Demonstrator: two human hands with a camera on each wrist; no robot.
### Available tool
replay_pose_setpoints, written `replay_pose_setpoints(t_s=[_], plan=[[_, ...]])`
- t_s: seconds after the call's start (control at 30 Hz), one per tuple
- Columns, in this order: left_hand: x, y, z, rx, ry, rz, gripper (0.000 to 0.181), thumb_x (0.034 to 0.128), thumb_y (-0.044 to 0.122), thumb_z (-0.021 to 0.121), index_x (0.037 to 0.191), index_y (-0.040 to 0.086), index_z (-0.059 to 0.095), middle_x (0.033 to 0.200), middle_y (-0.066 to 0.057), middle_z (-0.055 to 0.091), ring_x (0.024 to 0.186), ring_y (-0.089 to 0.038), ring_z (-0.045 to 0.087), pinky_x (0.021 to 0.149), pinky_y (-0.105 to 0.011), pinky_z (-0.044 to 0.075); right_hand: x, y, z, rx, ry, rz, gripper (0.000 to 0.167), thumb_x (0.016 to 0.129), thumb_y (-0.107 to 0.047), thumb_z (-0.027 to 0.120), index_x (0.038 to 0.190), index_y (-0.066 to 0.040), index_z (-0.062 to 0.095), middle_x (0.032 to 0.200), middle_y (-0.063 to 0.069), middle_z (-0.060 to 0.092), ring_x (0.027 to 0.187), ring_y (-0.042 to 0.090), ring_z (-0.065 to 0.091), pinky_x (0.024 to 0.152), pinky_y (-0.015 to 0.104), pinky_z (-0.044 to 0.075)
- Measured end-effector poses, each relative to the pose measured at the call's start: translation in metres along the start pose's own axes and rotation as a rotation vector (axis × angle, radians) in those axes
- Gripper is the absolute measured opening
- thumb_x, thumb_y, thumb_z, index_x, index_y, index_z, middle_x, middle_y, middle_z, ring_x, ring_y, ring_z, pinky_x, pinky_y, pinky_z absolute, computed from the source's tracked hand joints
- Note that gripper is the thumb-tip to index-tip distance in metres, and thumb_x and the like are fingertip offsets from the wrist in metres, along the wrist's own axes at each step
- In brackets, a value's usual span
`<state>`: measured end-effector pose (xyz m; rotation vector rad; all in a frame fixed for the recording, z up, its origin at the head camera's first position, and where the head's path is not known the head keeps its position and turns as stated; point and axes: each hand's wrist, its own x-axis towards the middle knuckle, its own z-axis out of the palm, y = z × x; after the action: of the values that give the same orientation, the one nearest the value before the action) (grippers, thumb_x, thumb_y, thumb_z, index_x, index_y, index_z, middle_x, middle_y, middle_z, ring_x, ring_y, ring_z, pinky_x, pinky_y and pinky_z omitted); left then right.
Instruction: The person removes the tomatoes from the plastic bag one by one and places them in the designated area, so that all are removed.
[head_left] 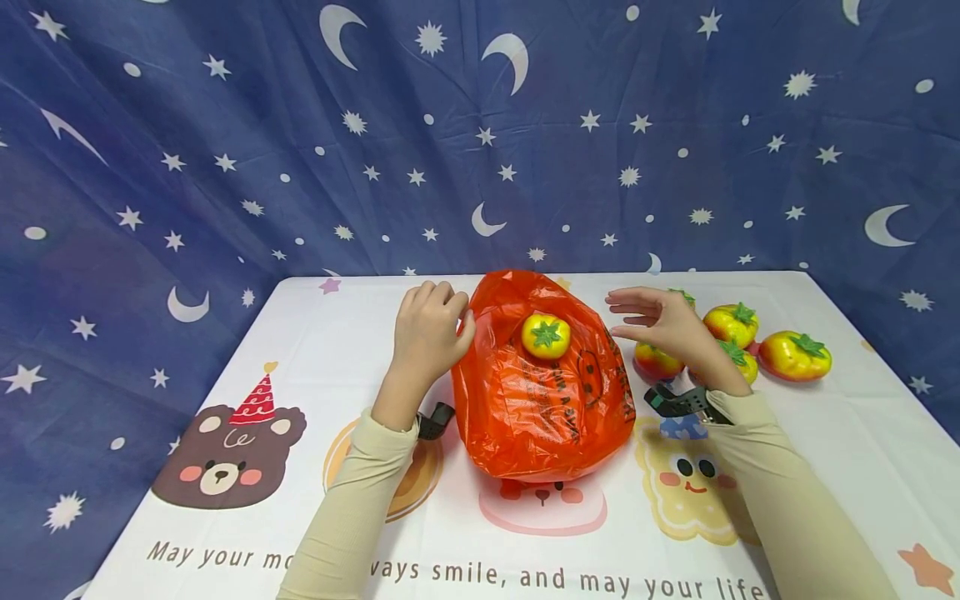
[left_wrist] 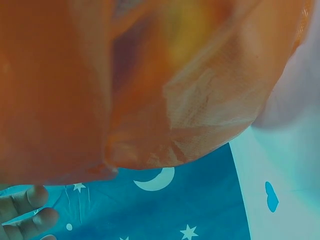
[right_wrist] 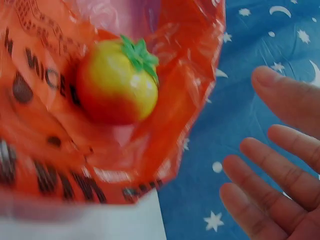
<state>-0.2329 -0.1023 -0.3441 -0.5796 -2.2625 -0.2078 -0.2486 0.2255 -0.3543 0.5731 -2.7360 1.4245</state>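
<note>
A red plastic bag (head_left: 510, 408) stands on the table with its mouth spread wide. Inside it lies one yellow-and-red tomato-like fruit (head_left: 546, 336) with a green leafy top; the right wrist view shows this fruit (right_wrist: 117, 82) close up. My left hand (head_left: 429, 325) grips the bag's left rim, its fingers curled. In the left wrist view some fingertips (left_wrist: 35, 210) show below the bag (left_wrist: 55, 100). To the right of the bag, my right hand (head_left: 656, 317) holds nothing, its fingers (right_wrist: 270, 185) extended and apart from the rim.
Several similar fruits (head_left: 795, 357) lie on the table at the right, some partly hidden behind my right hand and wrist. A white cloth with cartoon prints (head_left: 255, 533) covers the table. A blue curtain (head_left: 420, 108) with moons and stars hangs behind.
</note>
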Motion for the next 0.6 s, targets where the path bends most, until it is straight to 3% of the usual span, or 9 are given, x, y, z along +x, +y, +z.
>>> replay_pose_setpoints(t_s=[0.2, 0.4, 0.6], plan=[[0.000, 0.000, 0.000, 0.000, 0.004, 0.004, 0.011, 0.0796, 0.013, 0.059, 0.071, 0.008, 0.060, 0.071, -0.006, 0.055, 0.070, -0.025, 0.051, 0.074, -0.039, 0.045, 0.008, -0.003, 0.019, 0.085, -0.006, -0.027, 0.050, 0.079, -0.010, 0.073, 0.124, 0.005, 0.055, 0.123, 0.026, 0.059, 0.113, 0.039, 0.059, 0.087, 0.030, 0.052], [0.000, 0.000, 0.000, 0.002, 0.006, 0.006, 0.011, 0.0796, 0.013, 0.059, 0.070, 0.008, 0.060, 0.071, -0.006, 0.055, 0.069, -0.025, 0.051, 0.073, -0.039, 0.046, 0.013, -0.004, 0.037, 0.035, -0.007, -0.039, 0.050, 0.077, -0.010, 0.075, 0.122, 0.004, 0.057, 0.122, 0.024, 0.060, 0.114, 0.039, 0.058, 0.091, 0.047, 0.049], [0.000, 0.000, 0.000, -0.002, 0.008, 0.006, 0.011, 0.0797, 0.014, 0.059, 0.070, 0.008, 0.059, 0.071, -0.006, 0.055, 0.069, -0.025, 0.051, 0.073, -0.039, 0.046, 0.017, -0.001, 0.051, 0.022, -0.011, -0.031, 0.051, 0.077, -0.011, 0.075, 0.123, 0.002, 0.057, 0.125, 0.022, 0.060, 0.116, 0.037, 0.057, 0.094, 0.048, 0.047]])
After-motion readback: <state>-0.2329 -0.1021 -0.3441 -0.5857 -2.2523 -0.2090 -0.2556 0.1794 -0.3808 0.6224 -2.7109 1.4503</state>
